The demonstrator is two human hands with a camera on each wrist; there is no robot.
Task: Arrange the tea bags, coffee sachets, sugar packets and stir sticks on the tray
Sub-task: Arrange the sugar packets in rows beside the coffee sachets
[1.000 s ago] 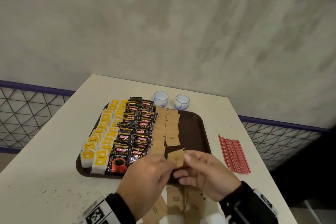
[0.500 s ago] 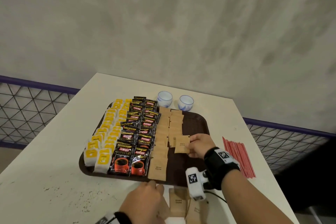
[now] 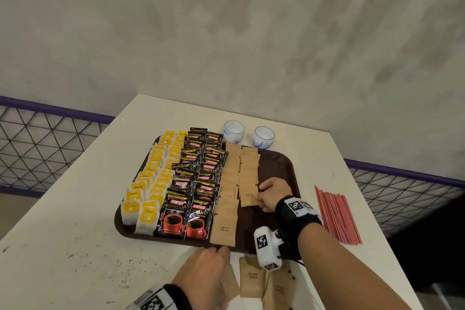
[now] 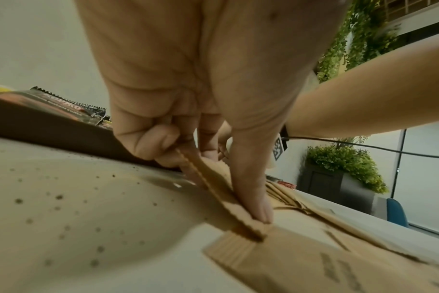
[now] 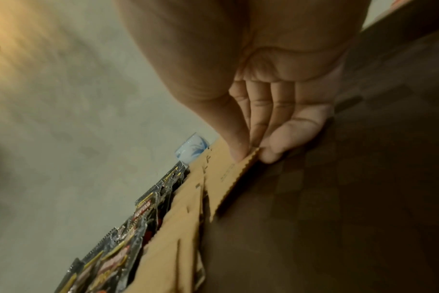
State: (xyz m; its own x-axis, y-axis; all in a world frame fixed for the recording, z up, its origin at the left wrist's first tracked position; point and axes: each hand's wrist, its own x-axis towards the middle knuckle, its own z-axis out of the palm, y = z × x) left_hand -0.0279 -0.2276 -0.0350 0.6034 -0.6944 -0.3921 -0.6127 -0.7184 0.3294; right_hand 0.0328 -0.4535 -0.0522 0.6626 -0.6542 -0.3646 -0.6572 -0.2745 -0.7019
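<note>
- Tray [image 3: 281, 166]: tea bags [image 3: 148, 194], coffee sachets [image 3: 198, 184], sugar packets [image 3: 227, 199], two columns each.
- Cups [image 3: 234, 131]: two, beyond tray.
- Stir sticks [image 3: 337, 214]: one bundle, right of tray.
- Right hand [image 3: 273, 194]: pinched one sugar packet [image 3: 247, 195] on tray.
- Left hand [image 3: 201, 274]: gripped another packet [image 4: 213, 190] before tray.

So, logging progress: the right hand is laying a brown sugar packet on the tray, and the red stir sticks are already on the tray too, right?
Not quite. In the head view the red stir sticks lie on the white table, right of the dark brown tray. The right hand does hold a brown paper sugar packet.

2 cups [image 3: 247, 134] behind tray, mesh fence [image 3: 45, 148]
</note>
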